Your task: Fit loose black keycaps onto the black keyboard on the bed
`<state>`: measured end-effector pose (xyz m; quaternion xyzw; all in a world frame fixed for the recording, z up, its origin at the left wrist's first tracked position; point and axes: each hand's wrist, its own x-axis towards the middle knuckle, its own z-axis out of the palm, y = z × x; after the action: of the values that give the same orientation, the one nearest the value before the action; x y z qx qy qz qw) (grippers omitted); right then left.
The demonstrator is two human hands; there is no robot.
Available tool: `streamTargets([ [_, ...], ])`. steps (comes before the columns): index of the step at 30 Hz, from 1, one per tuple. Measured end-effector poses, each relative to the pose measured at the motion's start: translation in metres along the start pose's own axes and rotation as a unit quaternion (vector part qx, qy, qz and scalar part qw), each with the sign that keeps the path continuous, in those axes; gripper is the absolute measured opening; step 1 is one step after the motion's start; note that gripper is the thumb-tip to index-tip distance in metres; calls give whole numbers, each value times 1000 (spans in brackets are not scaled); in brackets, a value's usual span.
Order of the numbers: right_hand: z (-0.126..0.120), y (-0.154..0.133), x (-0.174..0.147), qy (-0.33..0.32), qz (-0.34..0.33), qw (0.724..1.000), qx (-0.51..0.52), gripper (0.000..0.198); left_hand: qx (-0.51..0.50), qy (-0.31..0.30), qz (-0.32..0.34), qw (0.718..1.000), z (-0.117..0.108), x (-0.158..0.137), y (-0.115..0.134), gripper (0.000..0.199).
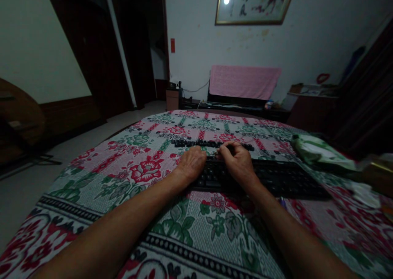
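A black computer keyboard lies on the cloth-covered table in front of me. My left hand is closed at its far left corner, the fingers curled and mostly hidden behind the knuckles. Over the keyboard's far edge, my right hand is bent into a pinch, thumb and forefinger close together. Whatever is between those fingertips is too small and dark to name. Just beyond both hands runs an uneven row of loose black keycaps, partly covered by the right hand.
A flowered tablecloth covers the table. At the right lie a green and white plastic packet and a crumpled white tissue. A small purple object shows beside my right forearm. A pink towel hangs over a screen by the far wall.
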<state>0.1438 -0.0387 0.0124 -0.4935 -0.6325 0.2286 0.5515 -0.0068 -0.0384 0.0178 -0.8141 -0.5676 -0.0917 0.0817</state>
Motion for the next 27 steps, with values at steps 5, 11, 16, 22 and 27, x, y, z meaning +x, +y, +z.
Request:
streamTargets([
  [5,-4,9,3,21,-6,999,-37,19,-103,42,-61,992,2,18,-33,26],
  [11,-5,16,3,9,-12,993,-117,18,-204,5,-111,973,21,34,-62,23],
  [16,-3,19,2,-2,-19,993,-116,19,-336,0,-192,922,46,41,-74,22],
  [22,-2,23,-3,-18,-23,991,-129,20,-426,1,-200,882,60,43,-80,25],
  [27,-1,22,-4,-19,-30,992,-122,20,-443,2,-211,872,58,39,-79,23],
])
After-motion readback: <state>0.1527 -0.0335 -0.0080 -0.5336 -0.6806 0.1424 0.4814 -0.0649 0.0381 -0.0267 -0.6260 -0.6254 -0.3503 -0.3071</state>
